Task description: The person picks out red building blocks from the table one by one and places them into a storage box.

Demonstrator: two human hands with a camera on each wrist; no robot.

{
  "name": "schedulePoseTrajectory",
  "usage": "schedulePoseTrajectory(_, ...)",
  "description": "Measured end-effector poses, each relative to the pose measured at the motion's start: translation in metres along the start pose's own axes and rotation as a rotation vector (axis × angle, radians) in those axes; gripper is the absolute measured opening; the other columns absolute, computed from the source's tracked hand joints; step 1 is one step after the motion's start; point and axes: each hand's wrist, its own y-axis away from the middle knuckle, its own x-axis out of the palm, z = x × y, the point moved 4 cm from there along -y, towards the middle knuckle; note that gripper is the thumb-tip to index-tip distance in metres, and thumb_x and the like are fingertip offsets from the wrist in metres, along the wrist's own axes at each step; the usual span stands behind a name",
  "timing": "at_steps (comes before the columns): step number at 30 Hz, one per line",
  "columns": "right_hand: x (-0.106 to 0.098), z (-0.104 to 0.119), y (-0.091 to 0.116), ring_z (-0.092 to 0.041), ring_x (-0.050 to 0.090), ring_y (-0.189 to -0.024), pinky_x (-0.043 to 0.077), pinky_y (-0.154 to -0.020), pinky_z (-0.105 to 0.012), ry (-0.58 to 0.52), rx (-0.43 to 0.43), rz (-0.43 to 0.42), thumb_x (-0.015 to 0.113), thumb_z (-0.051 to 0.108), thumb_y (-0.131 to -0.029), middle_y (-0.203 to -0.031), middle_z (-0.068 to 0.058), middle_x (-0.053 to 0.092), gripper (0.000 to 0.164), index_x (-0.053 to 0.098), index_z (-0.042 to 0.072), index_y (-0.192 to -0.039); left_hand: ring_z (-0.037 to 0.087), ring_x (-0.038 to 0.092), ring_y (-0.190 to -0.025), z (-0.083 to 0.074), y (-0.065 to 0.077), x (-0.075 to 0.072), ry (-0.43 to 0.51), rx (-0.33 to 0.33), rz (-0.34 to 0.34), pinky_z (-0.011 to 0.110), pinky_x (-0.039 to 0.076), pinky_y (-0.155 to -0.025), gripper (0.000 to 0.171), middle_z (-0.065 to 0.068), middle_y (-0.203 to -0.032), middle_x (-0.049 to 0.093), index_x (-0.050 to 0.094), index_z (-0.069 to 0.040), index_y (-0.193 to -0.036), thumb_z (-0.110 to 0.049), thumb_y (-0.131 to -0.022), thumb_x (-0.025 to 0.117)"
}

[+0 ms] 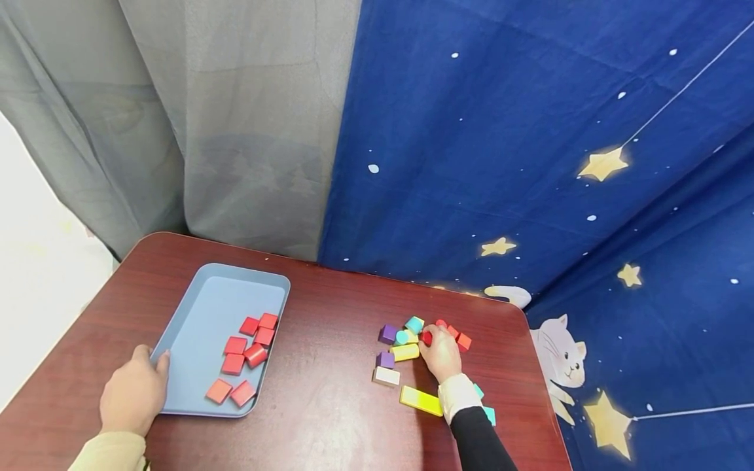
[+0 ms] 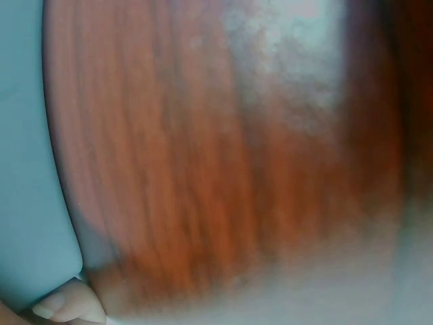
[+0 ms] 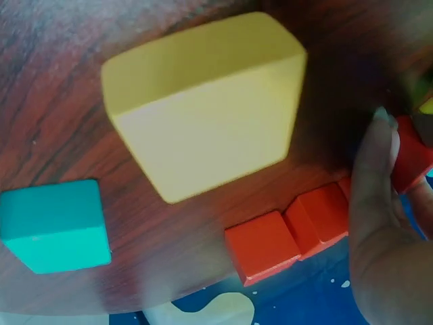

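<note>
From above the near side, the head camera looks forward and down across the desk (image 1: pixel 336 405). The left wrist camera looks closely down beside the tray (image 2: pixel 30 169), the right at nearby red blocks (image 3: pixel 265 245); the head view shares both.

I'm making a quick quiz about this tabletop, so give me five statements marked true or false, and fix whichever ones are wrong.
1. The left hand holds the edge of the tray. True.
2. The tray blocks are all purple. False: they are all red.
3. The right hand has its fingers on a red block. True.
4. The white block lies inside the tray. False: it lies on the table, outside the tray.
5. The long yellow block stands upright on its end. False: it lies flat on the table.
</note>
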Motion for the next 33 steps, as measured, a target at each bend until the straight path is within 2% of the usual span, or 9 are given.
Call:
schedulePoseTrajectory(6,0.0,-0.001,0.0,-0.021,0.056,-0.075,0.051,-0.074,-0.034,-0.025,0.022,0.069,0.075,0.012,-0.075,-0.085,-0.004,0.058,0.018,0.067,0.007,-0.091,0.057,0.057,-0.087,0.001,0.0,0.0,0.002,0.001,0.004,0.053,0.042,-0.06,0.058,0.04,-0.109,0.054,0.04,0.012,-0.125,-0.041,-0.101,0.038)
schedulePoseTrajectory(15,-0.006,-0.005,0.003,-0.018,0.053,-0.069,0.047,-0.068,-0.03,-0.034,0.082,0.266,0.077,0.013,-0.074,-0.073,0.001,0.057,0.019,0.065,0.007,-0.087,0.057,0.057,-0.086,0.002,0.0,0.0,0.007,0.006,0.001,0.053,0.042,-0.06,0.058,0.04,-0.109,0.054,0.041,0.011,-0.125,-0.041,-0.101,0.038)
schedulePoseTrajectory(18,-0.008,-0.009,0.008,-0.016,0.052,-0.065,0.045,-0.064,-0.028,-0.052,0.075,0.291,0.076,0.012,-0.074,-0.07,0.001,0.056,0.018,0.065,0.007,-0.087,0.057,0.057,-0.086,0.002,0.0,0.0,0.009,0.005,0.006,0.053,0.042,-0.059,0.059,0.04,-0.109,0.054,0.04,0.012,-0.125,-0.042,-0.101,0.037)
schedulePoseTrajectory(21,-0.012,-0.008,0.015,-0.015,0.052,-0.06,0.045,-0.059,-0.026,-0.099,0.104,0.314,0.075,0.011,-0.076,-0.068,0.0,0.055,0.017,0.065,0.005,-0.088,0.057,0.056,-0.088,0.003,-0.001,0.002,0.001,0.001,0.012,0.054,0.042,-0.06,0.06,0.041,-0.11,0.053,0.039,0.012,-0.126,-0.042,-0.101,0.037)
schedulePoseTrajectory(24,-0.019,-0.002,0.02,-0.016,0.05,-0.057,0.044,-0.056,-0.026,-0.144,0.158,0.318,0.075,0.012,-0.078,-0.066,0.0,0.055,0.017,0.065,0.005,-0.089,0.058,0.056,-0.088,0.003,-0.001,0.002,0.0,-0.001,0.012,0.054,0.042,-0.06,0.059,0.041,-0.11,0.053,0.039,0.012,-0.126,-0.041,-0.101,0.038)
schedulePoseTrajectory(26,-0.023,0.004,0.023,-0.016,0.051,-0.059,0.044,-0.057,-0.025,-0.159,0.163,0.291,0.075,0.012,-0.077,-0.068,0.0,0.056,0.017,0.066,0.006,-0.09,0.057,0.056,-0.088,0.002,-0.001,0.002,0.001,0.0,0.005,0.054,0.042,-0.06,0.058,0.041,-0.11,0.053,0.04,0.012,-0.126,-0.04,-0.101,0.038)
schedulePoseTrajectory(33,-0.035,0.041,0.032,-0.014,0.053,-0.07,0.046,-0.064,-0.022,-0.199,0.027,0.158,0.078,0.013,-0.074,-0.082,0.0,0.06,0.023,0.065,0.008,-0.093,0.057,0.057,-0.089,0.003,-0.002,0.003,-0.003,-0.009,0.01,0.053,0.043,-0.06,0.059,0.04,-0.111,0.053,0.04,0.012,-0.126,-0.041,-0.101,0.037)
